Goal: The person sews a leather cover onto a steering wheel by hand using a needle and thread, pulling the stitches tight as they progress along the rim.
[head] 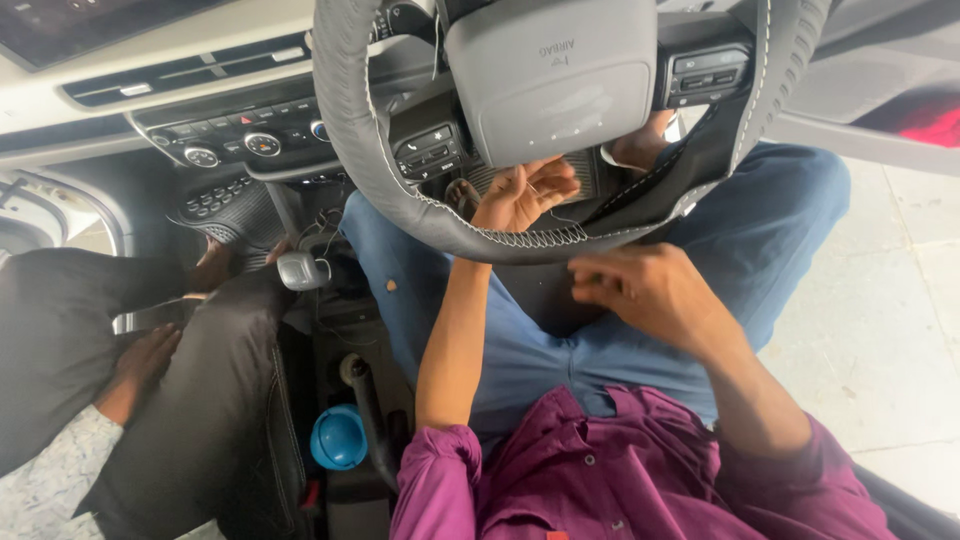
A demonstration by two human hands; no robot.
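Observation:
A steering wheel (365,150) wrapped in a grey cover with white stitching along its lower rim (520,238) fills the top of the view. My left hand (525,195) is raised inside the wheel just above that stitched rim, palm toward me, fingers pinched on a thin pale thread (556,212). Just below the rim, over my lap in blue trousers, my right hand (650,290) hovers with its fingers bent together and blurred. I cannot make out whether it holds anything. My purple sleeves show at the bottom.
Another person in dark trousers sits at the left, one hand (150,355) on the thigh. Between the seats are a gear lever (300,270), a handbrake (365,400) and a blue round lid (338,437). Concrete floor (880,330) lies outside at the right.

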